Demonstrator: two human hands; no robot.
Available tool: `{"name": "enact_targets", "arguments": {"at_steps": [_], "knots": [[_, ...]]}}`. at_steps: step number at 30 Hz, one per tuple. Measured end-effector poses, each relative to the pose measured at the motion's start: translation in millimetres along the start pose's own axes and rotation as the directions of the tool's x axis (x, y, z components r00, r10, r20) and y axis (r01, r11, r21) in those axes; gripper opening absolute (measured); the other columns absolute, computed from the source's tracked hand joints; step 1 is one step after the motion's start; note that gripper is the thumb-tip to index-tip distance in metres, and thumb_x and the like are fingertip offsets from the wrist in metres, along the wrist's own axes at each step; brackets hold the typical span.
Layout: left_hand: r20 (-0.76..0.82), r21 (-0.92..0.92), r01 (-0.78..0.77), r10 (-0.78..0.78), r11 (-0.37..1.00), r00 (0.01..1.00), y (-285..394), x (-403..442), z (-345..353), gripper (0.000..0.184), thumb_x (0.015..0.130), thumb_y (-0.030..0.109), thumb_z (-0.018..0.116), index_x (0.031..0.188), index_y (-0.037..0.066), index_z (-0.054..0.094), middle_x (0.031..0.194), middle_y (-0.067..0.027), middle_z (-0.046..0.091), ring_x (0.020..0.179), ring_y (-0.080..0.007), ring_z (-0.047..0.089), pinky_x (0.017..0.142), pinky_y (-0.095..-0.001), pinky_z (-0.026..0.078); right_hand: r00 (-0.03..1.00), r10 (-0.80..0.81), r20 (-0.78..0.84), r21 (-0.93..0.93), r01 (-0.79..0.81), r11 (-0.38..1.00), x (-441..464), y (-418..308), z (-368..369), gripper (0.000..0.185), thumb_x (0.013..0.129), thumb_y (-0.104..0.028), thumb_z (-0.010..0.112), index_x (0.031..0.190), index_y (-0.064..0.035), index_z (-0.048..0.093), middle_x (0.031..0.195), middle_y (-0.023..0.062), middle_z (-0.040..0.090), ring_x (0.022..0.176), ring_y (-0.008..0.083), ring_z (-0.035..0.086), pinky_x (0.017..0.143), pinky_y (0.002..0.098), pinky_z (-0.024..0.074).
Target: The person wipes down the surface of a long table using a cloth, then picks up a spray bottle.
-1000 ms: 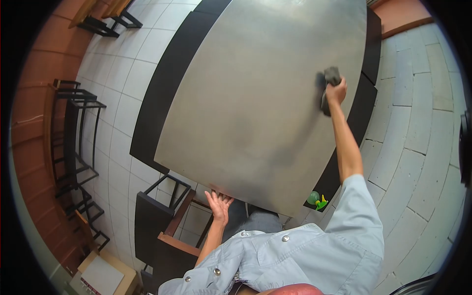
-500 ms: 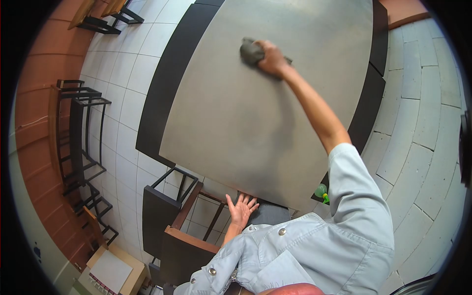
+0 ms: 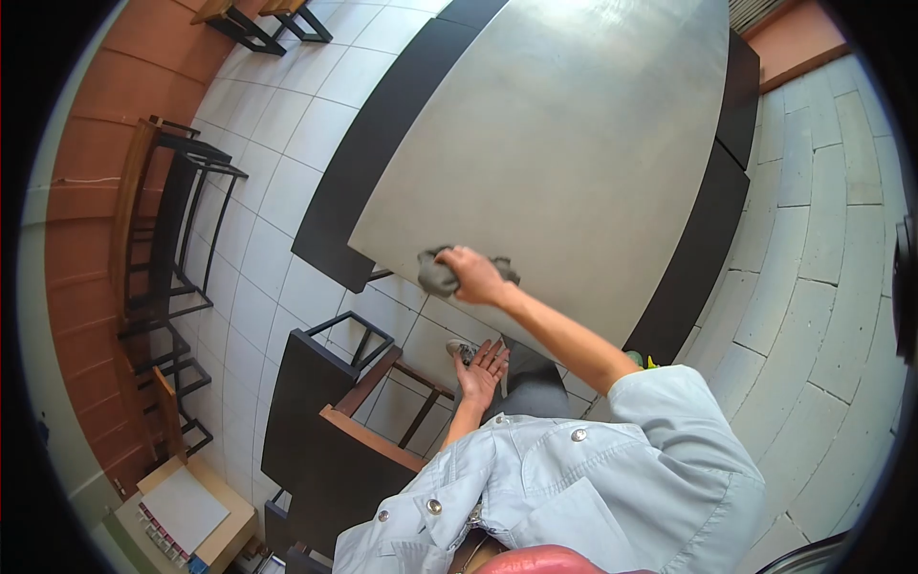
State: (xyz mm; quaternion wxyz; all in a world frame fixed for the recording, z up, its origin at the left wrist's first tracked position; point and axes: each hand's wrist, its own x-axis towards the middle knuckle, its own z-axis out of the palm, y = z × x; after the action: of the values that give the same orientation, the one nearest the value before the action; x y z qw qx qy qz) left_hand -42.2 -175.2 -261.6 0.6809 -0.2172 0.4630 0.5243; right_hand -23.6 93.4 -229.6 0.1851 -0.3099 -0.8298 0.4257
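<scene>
My right hand point(image 3: 472, 275) is closed round a dark grey cloth point(image 3: 439, 272) at the near left edge of the metal-topped table point(image 3: 555, 153). Part of the cloth bulges out on both sides of the fingers. Below the table's near edge, my left hand point(image 3: 481, 375) is palm up with its fingers apart and holds nothing. A green bottle with a yellow trigger point(image 3: 635, 358) shows partly beyond my right arm, the rest hidden by the arm and sleeve.
Black benches point(image 3: 382, 158) run along both long sides of the table. A dark chair point(image 3: 306, 402) stands at the near left. More black-framed furniture point(image 3: 182, 230) lines the orange wall. A box with papers point(image 3: 186, 512) is at the lower left.
My right hand has swept the cloth from the table's right side across to the left, then down to the near edge. My left hand has moved away from the table edge. The view has shifted.
</scene>
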Motion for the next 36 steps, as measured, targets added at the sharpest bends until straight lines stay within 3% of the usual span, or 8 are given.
{"name": "enact_targets", "arguments": {"at_steps": [9,16,19,24,26,29,33,36], "knots": [[-0.210,0.213,-0.001,0.047,0.977,0.977,7.5,1.5,-90.8,0.071,0.113,0.059,0.036,0.159,0.008,0.051,0.159,-0.0103,0.062,0.141,-0.0296,0.062,0.111,-0.0475,0.047,0.943,0.333,-0.025,0.411,-0.294,0.863,-81.3,-46.5,23.6,0.054,0.079,-0.002,0.072,0.132,-0.0064,0.069,0.126,0.0205,0.074,0.120,0.0407,0.070,0.103,0.0441,0.0563],[-0.242,0.270,-0.063,0.131,0.961,0.961,57.6,14.6,-14.5,0.085,0.107,0.059,0.056,0.172,0.011,0.032,0.178,-0.0136,0.037,0.142,-0.0333,0.061,0.110,-0.0462,0.049,0.778,0.404,-0.480,0.040,-0.441,0.897,-149.3,56.6,-116.1,0.054,0.082,-0.001,0.075,0.136,-0.0076,0.068,0.123,0.0211,0.069,0.116,0.0449,0.068,0.101,0.0493,0.0566],[-0.196,0.403,-0.197,0.295,0.894,0.935,92.7,27.8,43.2,0.094,0.105,0.063,0.059,0.176,0.014,0.023,0.181,-0.0151,0.029,0.144,-0.0400,0.058,0.114,-0.0476,0.046,0.752,0.243,-0.613,-0.217,-0.455,0.864,-148.6,161.2,-204.7,0.068,0.084,-0.003,0.071,0.151,-0.0105,0.057,0.129,0.0241,0.063,0.119,0.0502,0.062,0.100,0.0544,0.0556],[-0.289,0.487,-0.239,0.414,0.840,0.863,142.7,46.4,105.5,0.101,0.105,0.063,0.062,0.179,0.019,0.010,0.183,-0.0194,0.024,0.150,-0.0503,0.050,0.121,-0.0495,0.040,0.821,0.182,-0.542,-0.510,-0.493,0.704,-77.7,268.7,-332.4,0.094,0.072,0.011,0.071,0.157,-0.0218,0.048,0.129,0.0179,0.057,0.118,0.0476,0.061,0.093,0.0564,0.0604],[-0.288,0.550,-0.219,0.429,0.806,0.856,140.8,43.2,126.4,0.099,0.108,0.060,0.060,0.179,0.019,0.005,0.183,-0.0208,0.022,0.154,-0.0498,0.046,0.123,-0.0522,0.037,0.775,0.259,-0.576,-0.544,-0.600,0.586,-37.0,305.1,-370.5,0.090,0.076,0.003,0.082,0.155,-0.0220,0.048,0.132,0.0155,0.057,0.124,0.0426,0.062,0.097,0.0538,0.0620],[-0.222,0.654,-0.253,0.500,0.713,0.837,130.9,47.3,124.4,0.101,0.109,0.055,0.061,0.179,0.017,-0.002,0.183,-0.0245,0.014,0.161,-0.0476,0.035,0.127,-0.0548,0.033,0.620,0.312,-0.720,-0.429,-0.751,0.502,26.5,345.6,-419.3,0.087,0.080,-0.009,0.090,0.156,-0.0194,0.049,0.138,0.0159,0.058,0.130,0.0405,0.062,0.104,0.0517,0.0599],[-0.205,0.774,-0.237,0.587,0.587,0.783,120.0,54.0,135.1,0.110,0.109,0.050,0.064,0.176,0.006,-0.012,0.183,-0.0281,0.003,0.168,-0.0395,0.019,0.131,-0.0526,0.028,0.368,0.488,-0.792,-0.119,-0.876,0.468,128.4,376.3,-459.7,0.069,0.090,-0.022,0.078,0.154,-0.0156,0.052,0.146,0.0193,0.060,0.135,0.0421,0.061,0.112,0.0528,0.0549],[-0.189,0.767,-0.151,0.444,0.624,0.876,129.4,62.9,104.7,0.107,0.110,0.050,0.063,0.177,0.011,-0.010,0.173,-0.0105,0.038,0.142,-0.0271,0.056,0.116,-0.0407,0.042,0.534,0.487,-0.691,-0.193,-0.786,0.588,208.9,391.0,-451.5,0.065,0.090,-0.022,0.073,0.152,-0.0145,0.054,0.138,0.0220,0.066,0.130,0.0430,0.065,0.111,0.0525,0.0556]]}}
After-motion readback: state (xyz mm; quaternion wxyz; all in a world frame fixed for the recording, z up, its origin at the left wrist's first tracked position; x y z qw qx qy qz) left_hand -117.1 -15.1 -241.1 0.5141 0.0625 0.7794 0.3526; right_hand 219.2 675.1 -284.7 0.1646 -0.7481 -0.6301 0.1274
